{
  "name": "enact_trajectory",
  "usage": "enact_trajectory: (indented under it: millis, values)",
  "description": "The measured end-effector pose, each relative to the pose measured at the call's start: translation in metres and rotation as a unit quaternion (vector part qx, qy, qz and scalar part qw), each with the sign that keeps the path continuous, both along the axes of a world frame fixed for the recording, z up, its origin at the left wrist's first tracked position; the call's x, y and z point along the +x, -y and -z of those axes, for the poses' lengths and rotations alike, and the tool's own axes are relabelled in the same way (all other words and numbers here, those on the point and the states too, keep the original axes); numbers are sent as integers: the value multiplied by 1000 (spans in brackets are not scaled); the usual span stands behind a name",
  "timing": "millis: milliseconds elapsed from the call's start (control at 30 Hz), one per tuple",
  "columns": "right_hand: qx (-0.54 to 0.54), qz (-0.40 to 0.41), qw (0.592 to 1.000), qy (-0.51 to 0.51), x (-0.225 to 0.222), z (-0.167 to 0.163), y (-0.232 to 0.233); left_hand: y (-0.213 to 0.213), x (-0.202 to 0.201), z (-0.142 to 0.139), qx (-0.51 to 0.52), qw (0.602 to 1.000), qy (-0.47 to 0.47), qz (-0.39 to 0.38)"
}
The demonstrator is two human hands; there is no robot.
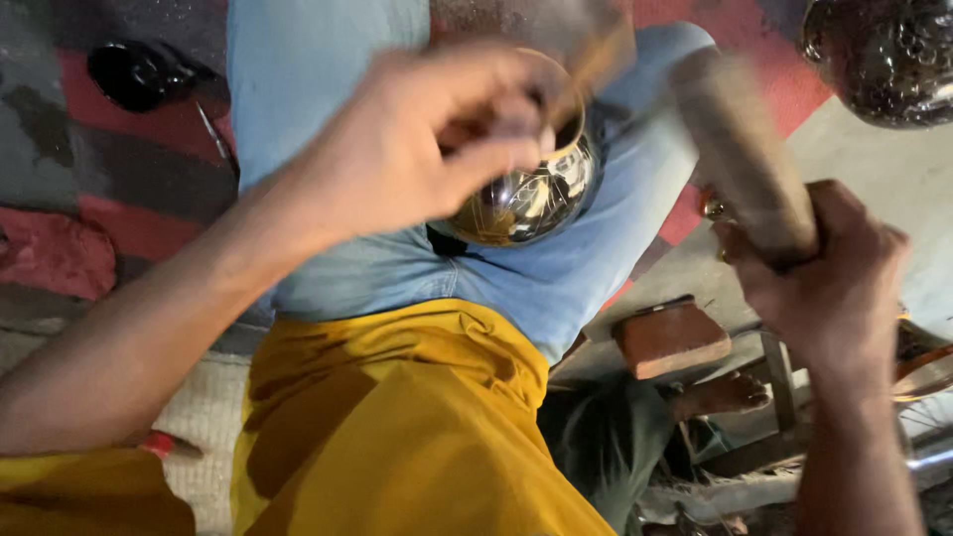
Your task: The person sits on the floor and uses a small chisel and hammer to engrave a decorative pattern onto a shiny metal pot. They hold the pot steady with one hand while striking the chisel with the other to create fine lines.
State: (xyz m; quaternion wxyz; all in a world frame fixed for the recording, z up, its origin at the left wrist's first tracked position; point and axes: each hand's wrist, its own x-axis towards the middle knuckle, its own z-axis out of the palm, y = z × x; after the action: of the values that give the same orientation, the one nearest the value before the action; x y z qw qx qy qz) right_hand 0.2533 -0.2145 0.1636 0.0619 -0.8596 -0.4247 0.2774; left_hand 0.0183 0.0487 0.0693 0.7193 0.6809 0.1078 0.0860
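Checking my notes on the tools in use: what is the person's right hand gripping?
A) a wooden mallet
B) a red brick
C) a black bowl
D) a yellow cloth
A: the right hand is closed around the handle of a wooden mallet, raised beside the shiny metal bowl.

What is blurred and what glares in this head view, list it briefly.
Head view: the wooden mallet in the right hand is smeared by motion blur; the left hand is softly blurred over the brass bowl, whose polished side throws bright glare; the thin tool at the bowl's rim is a streak, too blurred to identify; the yellow cloth is comparatively sharp; the upper left corner is dim.
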Motion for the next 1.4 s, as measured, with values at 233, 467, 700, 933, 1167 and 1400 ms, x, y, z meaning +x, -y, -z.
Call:
enact_trajectory:
  millis: [233,467,700,933,1167,1400]
  values:
    - [160,178,926,-293,-20,45,5,-6,3,25,-109,992,-67,11]
    - [175,141,868,-443,43,64,-18,-20,15,28,-70,993,-72,67]
    - [-70,112,942,-308,92,73,-46,-24,23,27,-36,990,-97,95]
    - [-67,44,983,-166,62,52,-71,-27,34,28,-43,990,-62,120]
    - [43,47,982,-178,37,35,-47,-40,53,20,-37,969,-100,223]
    - [-46,84,990,-103,41,30,-57,-35,39,21,-48,978,-106,175]
